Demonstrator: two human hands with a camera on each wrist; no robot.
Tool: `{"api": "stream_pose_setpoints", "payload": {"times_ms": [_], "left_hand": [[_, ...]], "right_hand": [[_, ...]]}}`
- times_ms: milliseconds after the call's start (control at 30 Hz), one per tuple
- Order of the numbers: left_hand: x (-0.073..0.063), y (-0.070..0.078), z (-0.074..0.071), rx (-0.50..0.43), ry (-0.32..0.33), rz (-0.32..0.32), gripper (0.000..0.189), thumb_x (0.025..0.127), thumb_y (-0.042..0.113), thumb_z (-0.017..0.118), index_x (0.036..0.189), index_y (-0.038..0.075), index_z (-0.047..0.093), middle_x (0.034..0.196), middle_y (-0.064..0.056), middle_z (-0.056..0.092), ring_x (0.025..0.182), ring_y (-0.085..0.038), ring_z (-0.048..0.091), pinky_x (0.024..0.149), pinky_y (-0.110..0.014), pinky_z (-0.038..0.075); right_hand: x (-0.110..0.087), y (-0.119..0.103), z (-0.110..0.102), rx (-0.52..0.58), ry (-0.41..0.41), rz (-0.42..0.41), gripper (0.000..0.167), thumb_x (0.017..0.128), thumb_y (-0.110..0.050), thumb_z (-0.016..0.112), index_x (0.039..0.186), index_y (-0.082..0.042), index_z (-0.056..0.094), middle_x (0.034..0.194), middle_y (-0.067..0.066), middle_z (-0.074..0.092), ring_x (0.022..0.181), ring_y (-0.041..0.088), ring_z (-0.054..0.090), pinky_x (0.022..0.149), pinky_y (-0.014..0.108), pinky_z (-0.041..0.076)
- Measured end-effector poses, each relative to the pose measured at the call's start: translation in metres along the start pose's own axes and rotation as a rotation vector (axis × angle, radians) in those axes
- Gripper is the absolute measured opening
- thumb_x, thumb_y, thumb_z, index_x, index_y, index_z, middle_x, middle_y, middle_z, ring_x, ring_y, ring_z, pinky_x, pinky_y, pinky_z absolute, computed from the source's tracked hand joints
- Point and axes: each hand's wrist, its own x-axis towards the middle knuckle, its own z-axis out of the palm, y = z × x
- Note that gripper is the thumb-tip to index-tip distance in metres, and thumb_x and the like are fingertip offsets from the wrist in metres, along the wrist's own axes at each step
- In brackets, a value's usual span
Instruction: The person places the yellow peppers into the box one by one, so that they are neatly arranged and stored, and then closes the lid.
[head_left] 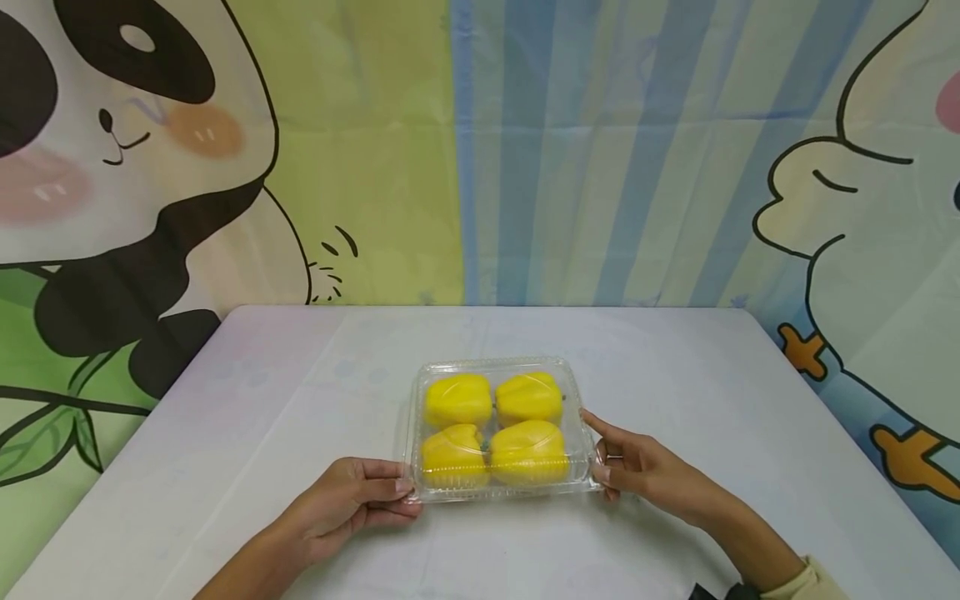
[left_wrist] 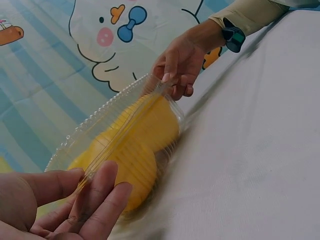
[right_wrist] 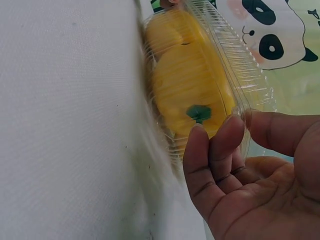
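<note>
A clear plastic clamshell box [head_left: 578, 437] holds several yellow, lobed fruits that look like bell peppers [head_left: 529, 454]. One of them shows a green stem [right_wrist: 198, 113] through the plastic in the right wrist view. My left hand [head_left: 348, 504] pinches the near left corner of the box's rim between thumb and fingers. On the right side, my right hand [head_left: 652, 471] pinches the rim the same way. The lid looks closed over the peppers. Whether the base touches the table is hard to tell.
A white cloth covers the table [head_left: 300, 400]. Behind it hangs a printed curtain [head_left: 585, 150] with a panda at left and a white cartoon animal at right. A dark strapped device [left_wrist: 233, 36] sits on the right wrist.
</note>
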Motion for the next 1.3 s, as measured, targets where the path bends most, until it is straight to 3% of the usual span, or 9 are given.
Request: {"api": "stream_pose_setpoints", "payload": {"times_ms": [433,867,1033,1133,1200,1300], "left_hand": [[-0.001,-0.003,0.0,-0.012,-0.047,0.03,0.027,0.091,0.002,0.065,0.112,-0.014,0.062,0.097,-0.017,0.069,0.089,-0.027,0.07,0.088,-0.042,0.053],[0.002,-0.002,-0.002,0.057,0.022,0.028,0.033,0.093,0.009,0.064,0.116,-0.014,0.06,0.096,-0.014,0.068,0.085,-0.024,0.07,0.086,-0.042,0.054],[0.006,-0.001,-0.003,0.243,0.161,0.066,0.035,0.095,0.021,0.062,0.106,-0.012,0.066,0.088,-0.012,0.069,0.081,-0.026,0.069,0.08,-0.039,0.056],[0.008,-0.001,-0.004,0.392,0.243,0.123,0.034,0.095,0.022,0.061,0.103,-0.011,0.067,0.086,-0.012,0.069,0.078,-0.026,0.069,0.076,-0.036,0.057],[0.009,0.0,-0.005,0.544,0.31,0.174,0.031,0.096,0.021,0.061,0.102,-0.008,0.069,0.084,-0.008,0.07,0.075,-0.023,0.068,0.073,-0.032,0.057],[0.011,0.002,-0.007,0.888,0.413,0.295,0.022,0.095,0.018,0.062,0.101,0.0,0.073,0.083,0.001,0.07,0.073,-0.013,0.064,0.07,-0.029,0.055]], "right_hand": [[-0.001,0.001,-0.002,-0.008,-0.008,-0.017,0.073,0.1,-0.016,0.055,0.157,-0.008,0.009,0.103,0.021,0.048,0.077,0.022,0.056,0.073,0.037,0.054],[0.0,0.002,-0.004,-0.029,0.004,-0.022,0.073,0.099,-0.015,0.057,0.157,-0.011,0.013,0.102,0.023,0.054,0.08,0.028,0.059,0.074,0.04,0.055],[0.0,0.0,-0.009,-0.065,0.029,-0.049,0.066,0.101,-0.014,0.054,0.156,-0.009,0.018,0.103,0.022,0.058,0.08,0.033,0.06,0.078,0.037,0.054],[-0.001,-0.002,-0.012,-0.096,0.072,-0.083,0.061,0.102,-0.011,0.05,0.154,-0.004,0.02,0.102,0.023,0.059,0.079,0.033,0.06,0.08,0.033,0.053],[-0.002,-0.003,-0.015,-0.143,0.121,-0.1,0.058,0.101,-0.009,0.05,0.153,-0.002,0.024,0.1,0.022,0.06,0.079,0.031,0.061,0.08,0.032,0.053],[-0.002,-0.004,-0.018,-0.27,0.216,-0.112,0.054,0.101,-0.013,0.053,0.15,-0.003,0.032,0.096,0.019,0.062,0.077,0.028,0.061,0.075,0.032,0.054]]}}
